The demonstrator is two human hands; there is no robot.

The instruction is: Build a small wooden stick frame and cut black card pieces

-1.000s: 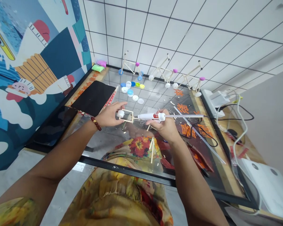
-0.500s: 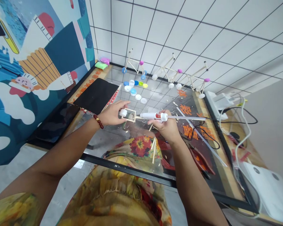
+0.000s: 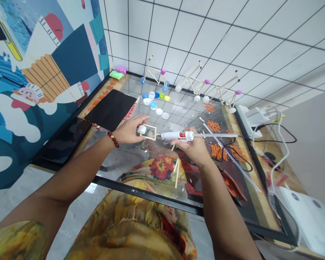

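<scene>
My left hand is closed on a small rectangular frame of thin wooden sticks, which has a white bottle cap at its left end near my fingertips. In my right hand is a white hot glue gun, gripped by its handle. Its nozzle points left, at the right end of the stick frame; I cannot tell whether the two touch. A long clear glue stick sticks out of the gun's back. Below the gun, loose wooden sticks lie on the glossy tabletop.
Several coloured bottle caps lie mid-table. Stick models with cap wheels stand along the back. At left are a black sheet and a dark tablet-like device. Red-handled pliers, a spare glue stick and cables are at right.
The glue gun has shifted slightly to the right in my right hand, its nozzle drawing back a little from the frame. My left hand and the stick frame have barely moved.
</scene>
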